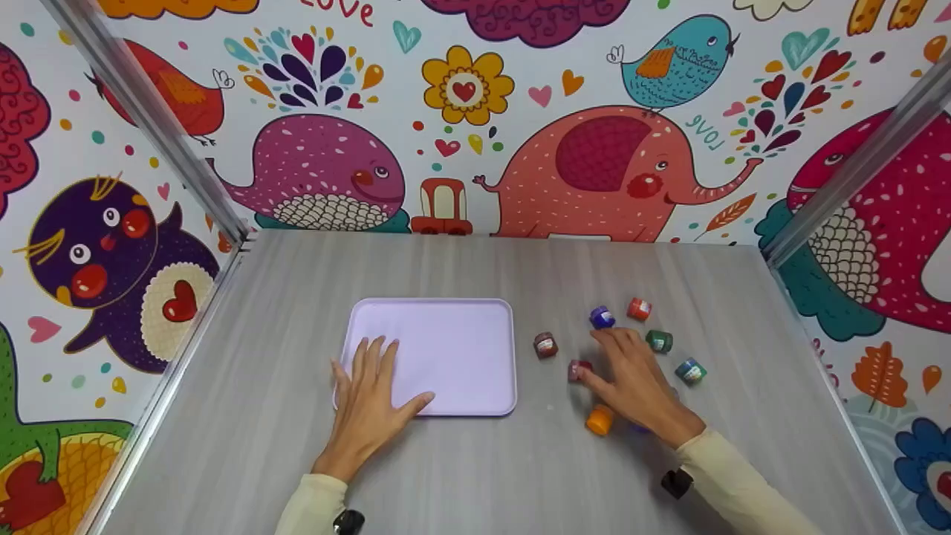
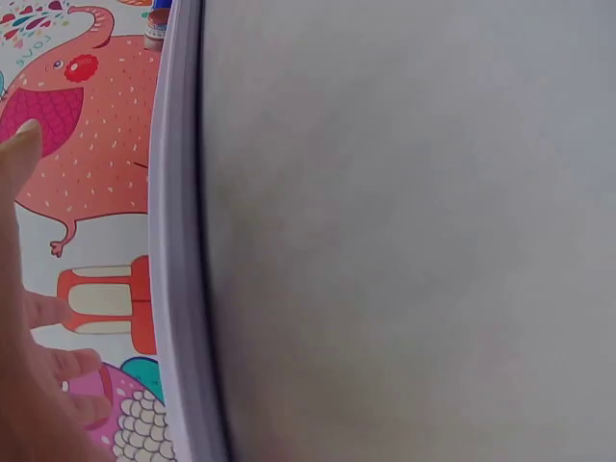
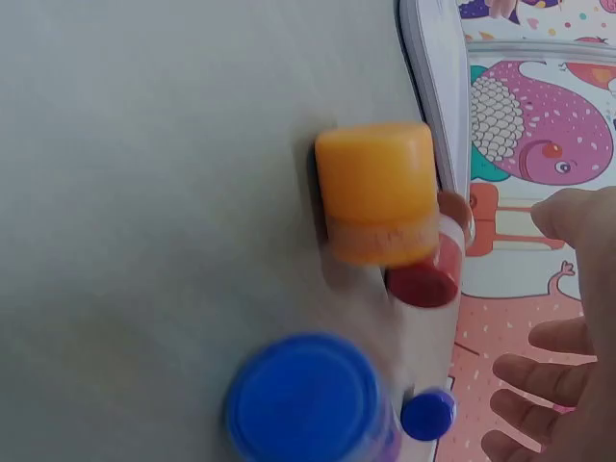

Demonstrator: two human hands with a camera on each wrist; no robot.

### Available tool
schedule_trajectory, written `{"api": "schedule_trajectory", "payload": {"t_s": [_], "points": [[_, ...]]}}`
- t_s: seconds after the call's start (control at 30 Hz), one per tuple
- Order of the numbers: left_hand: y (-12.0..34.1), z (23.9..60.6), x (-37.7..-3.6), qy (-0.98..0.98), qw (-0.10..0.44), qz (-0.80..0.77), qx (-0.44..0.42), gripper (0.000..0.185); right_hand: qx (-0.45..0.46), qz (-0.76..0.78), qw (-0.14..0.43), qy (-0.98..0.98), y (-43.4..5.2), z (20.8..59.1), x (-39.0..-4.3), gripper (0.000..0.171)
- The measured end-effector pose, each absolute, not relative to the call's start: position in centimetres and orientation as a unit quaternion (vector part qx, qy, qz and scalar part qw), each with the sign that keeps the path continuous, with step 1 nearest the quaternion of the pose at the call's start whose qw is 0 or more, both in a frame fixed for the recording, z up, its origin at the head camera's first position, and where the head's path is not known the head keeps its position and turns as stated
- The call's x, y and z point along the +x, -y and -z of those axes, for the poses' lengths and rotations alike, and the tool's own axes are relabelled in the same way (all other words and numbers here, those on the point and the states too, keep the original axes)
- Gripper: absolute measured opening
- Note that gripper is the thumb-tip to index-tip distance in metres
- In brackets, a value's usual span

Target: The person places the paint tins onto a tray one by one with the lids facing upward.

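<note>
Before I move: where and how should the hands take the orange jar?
I'd pinch the orange jar across its round body, mid-length, coming from above. It lies on its side, length roughly left to right, so thumb and fingers could straddle the curved near and far sides. I'd avoid coming from the right: the blue-lidded jar sits there.

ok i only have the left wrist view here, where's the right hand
Observer: The right hand is over a group of small capped jars, to the right of the tray.
Operator: what's its thumb near
Observer: A dark red jar; whether they touch, I can't tell.
Operator: any other colours around there
Observer: Yes, an orange jar, on the near side of the dark red one.
</note>
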State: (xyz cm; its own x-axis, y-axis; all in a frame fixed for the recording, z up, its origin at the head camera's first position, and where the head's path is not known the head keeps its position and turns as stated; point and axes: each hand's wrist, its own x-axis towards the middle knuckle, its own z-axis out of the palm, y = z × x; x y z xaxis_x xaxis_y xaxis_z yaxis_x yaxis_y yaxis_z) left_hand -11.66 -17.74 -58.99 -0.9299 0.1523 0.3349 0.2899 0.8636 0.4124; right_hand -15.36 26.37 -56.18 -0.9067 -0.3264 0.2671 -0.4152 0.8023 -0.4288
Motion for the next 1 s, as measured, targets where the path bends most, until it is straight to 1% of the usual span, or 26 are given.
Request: {"api": "schedule_trajectory", "payload": {"t_s": [0.1, 0.27, 0.47, 0.77, 0.9, 1.0], "points": [[18.6, 59.6, -11.0, 0.954, 0.149, 0.240, -0.099, 0.104, 0.214, -0.248, 0.099, 0.939, -25.8, 56.7, -15.4, 0.065], [19.9, 60.3, -10.2, 0.951, 0.135, 0.268, -0.073, 0.108, 0.221, -0.251, 0.087, 0.938, -25.1, 57.2, -15.4, 0.065], [21.0, 60.9, -9.8, 0.944, 0.132, 0.297, -0.057, 0.108, 0.210, -0.269, 0.063, 0.938, -24.4, 57.5, -15.5, 0.067], [22.9, 61.9, -9.4, 0.937, 0.128, 0.323, -0.040, 0.110, 0.192, -0.272, 0.062, 0.941, -23.0, 58.3, -16.2, 0.068], [23.5, 62.3, -9.3, 0.934, 0.138, 0.326, -0.039, 0.111, 0.177, -0.273, 0.055, 0.944, -22.6, 58.4, -16.7, 0.068], [23.6, 62.5, -9.3, 0.933, 0.148, 0.327, -0.043, 0.113, 0.153, -0.277, 0.038, 0.948, -22.5, 58.3, -17.1, 0.069]]}}
